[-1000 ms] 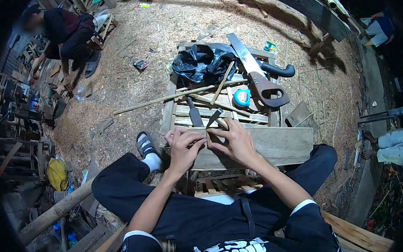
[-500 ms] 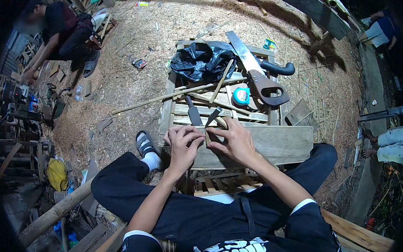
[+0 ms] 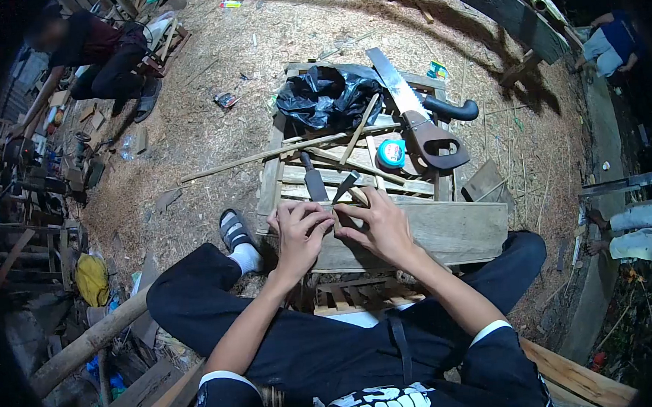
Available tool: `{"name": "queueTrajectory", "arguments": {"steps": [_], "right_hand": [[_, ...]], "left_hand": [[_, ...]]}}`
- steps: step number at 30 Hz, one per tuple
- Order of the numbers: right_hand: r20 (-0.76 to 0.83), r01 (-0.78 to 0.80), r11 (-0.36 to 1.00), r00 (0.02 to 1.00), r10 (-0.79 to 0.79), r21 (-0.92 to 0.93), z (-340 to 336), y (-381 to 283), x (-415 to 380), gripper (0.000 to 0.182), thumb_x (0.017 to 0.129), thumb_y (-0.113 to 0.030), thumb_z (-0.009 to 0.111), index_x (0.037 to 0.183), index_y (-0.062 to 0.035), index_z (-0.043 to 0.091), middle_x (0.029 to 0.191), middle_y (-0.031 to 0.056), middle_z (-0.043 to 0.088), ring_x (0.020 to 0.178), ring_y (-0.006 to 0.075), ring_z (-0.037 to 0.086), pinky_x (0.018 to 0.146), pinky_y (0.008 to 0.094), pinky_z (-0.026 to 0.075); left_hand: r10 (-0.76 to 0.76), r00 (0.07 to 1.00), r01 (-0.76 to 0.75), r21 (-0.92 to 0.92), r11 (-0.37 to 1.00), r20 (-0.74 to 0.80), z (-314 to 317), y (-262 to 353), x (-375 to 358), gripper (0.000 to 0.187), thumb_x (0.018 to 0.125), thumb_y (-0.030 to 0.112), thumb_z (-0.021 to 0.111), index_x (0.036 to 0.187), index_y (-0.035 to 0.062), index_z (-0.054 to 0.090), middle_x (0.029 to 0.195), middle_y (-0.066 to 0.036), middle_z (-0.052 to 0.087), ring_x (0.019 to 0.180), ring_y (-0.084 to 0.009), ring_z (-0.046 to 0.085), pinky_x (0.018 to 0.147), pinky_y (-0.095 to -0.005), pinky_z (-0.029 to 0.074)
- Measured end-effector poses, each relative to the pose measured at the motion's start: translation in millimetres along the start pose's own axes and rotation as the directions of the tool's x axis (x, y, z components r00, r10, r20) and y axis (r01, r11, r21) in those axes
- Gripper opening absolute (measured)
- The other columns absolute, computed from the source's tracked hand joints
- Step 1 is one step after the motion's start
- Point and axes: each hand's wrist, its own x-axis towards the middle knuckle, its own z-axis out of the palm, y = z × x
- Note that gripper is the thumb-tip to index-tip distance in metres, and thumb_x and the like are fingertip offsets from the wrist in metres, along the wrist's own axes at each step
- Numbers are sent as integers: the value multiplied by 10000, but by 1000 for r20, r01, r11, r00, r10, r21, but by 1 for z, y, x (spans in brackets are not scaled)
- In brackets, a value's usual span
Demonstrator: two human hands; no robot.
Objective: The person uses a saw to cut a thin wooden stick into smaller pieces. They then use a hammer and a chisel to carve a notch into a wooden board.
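My left hand [image 3: 298,233] is closed in a pinch over the front board [image 3: 440,230] of a slatted wooden crate. Close to its right, my right hand [image 3: 376,226] is closed too, with a knife handle [image 3: 358,195] against its fingers and the dark blade [image 3: 345,186] pointing up and away. A small piece of wood seems to lie between the fingertips, mostly hidden. Just beyond my left hand, a flat dark tool [image 3: 314,183] rests on the slats.
On the crate are a black plastic bag [image 3: 323,103], a hand saw [image 3: 425,132], a teal tape measure [image 3: 391,154] and thin sticks [image 3: 263,156]. A person [image 3: 112,56] crouches at upper left; other people are at the right edge.
The crouching person at upper left has shifted, with an arm further out to the left. The person at upper right has also moved. My hands have barely moved.
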Motion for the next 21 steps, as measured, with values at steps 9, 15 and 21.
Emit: {"name": "queueTrajectory", "arguments": {"steps": [9, 15, 21], "right_hand": [[25, -31, 999, 999, 31, -15, -2, -3, 0, 425, 818, -413, 854, 1207, -248, 808, 1197, 134, 622, 1065, 325, 638, 803, 445, 584], [13, -19, 1000, 1000, 19, -17, 0, -1, 0, 421, 820, -412, 853, 1209, -256, 809, 1204, 136, 619, 1065, 323, 638, 799, 443, 585], [-9, -7, 1000, 1000, 7, -21, 3, 0, 0, 420, 828, -422, 849, 1212, -259, 805, 1191, 142, 620, 1063, 320, 636, 788, 438, 587]], "left_hand": [[31, 1000, -31, 29, 999, -2, -2, 4, 2, 119, 847, 186, 820, 953, 132, 822, 1056, 21, 716, 1132, -236, 543, 1039, -465, 276], [69, 998, -70, 74, 995, 8, -2, 7, 4, 125, 844, 171, 814, 963, 130, 809, 1052, 17, 709, 1130, -247, 552, 1030, -491, 274], [89, 996, -89, 61, 994, 5, 2, 4, 2, 122, 847, 168, 814, 962, 130, 800, 1051, 25, 709, 1136, -248, 555, 1038, -490, 266]]}}
